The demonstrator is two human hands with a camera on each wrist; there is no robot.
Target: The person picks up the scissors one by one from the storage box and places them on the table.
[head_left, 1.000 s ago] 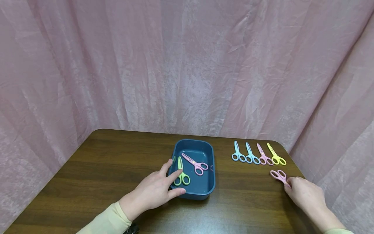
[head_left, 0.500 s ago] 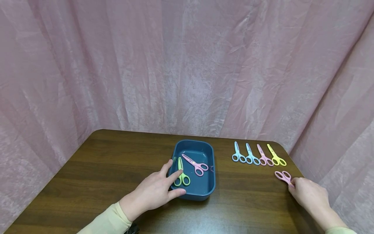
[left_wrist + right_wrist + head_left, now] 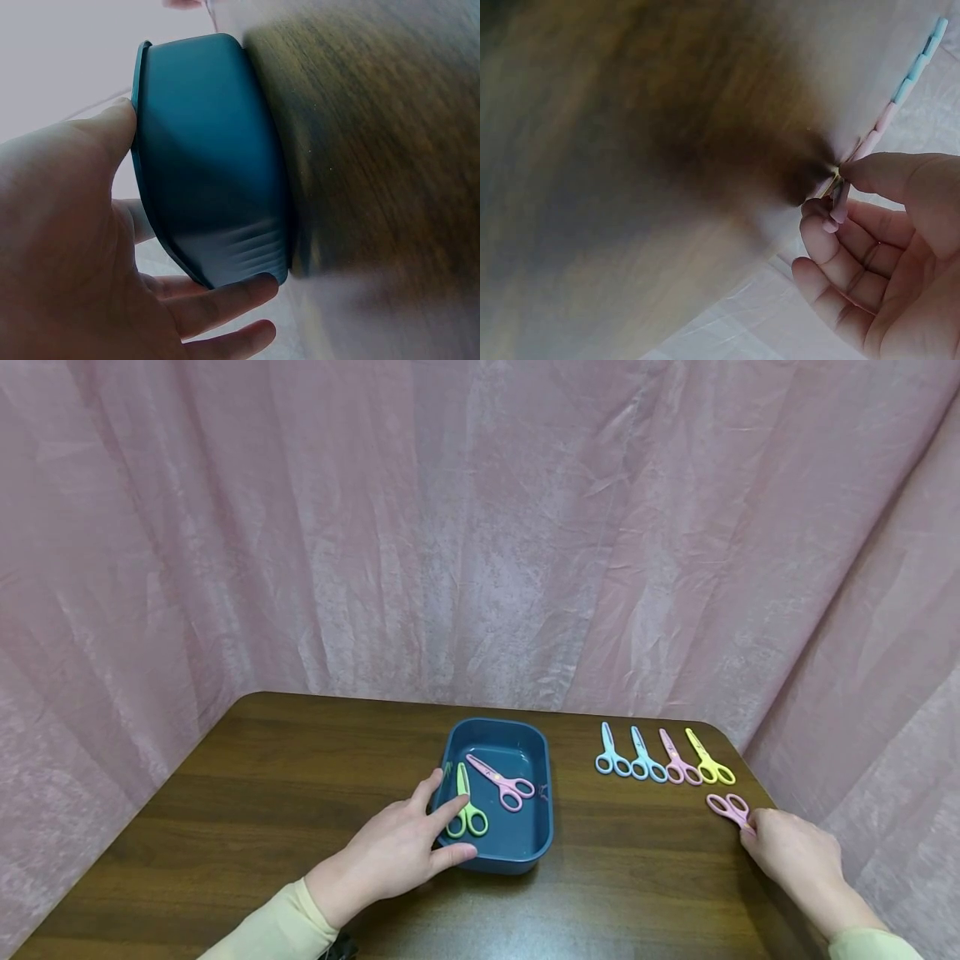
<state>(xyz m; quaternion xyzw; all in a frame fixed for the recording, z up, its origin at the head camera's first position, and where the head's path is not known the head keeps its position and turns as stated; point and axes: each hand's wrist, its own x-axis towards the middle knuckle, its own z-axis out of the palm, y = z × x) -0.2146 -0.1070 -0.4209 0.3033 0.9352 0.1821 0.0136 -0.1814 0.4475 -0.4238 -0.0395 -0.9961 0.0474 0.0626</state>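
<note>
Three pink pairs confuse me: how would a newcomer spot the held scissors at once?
At the right edge of the brown table is the right hand. It pinches the pink scissors, handle loops showing. They alone are held: one pink pair lies in the blue tray, another in the far row.

In the head view, the right hand [image 3: 798, 853] hides the tip of the pink scissors [image 3: 738, 816] at lower right. A finger of the left hand [image 3: 397, 847] covers a bit of the green scissors [image 3: 468, 814]. At the bottom edge, a dark thing [image 3: 342, 947] is cut off, too little to name. In the right wrist view, the desk [image 3: 615, 187] looks blurry.
</note>
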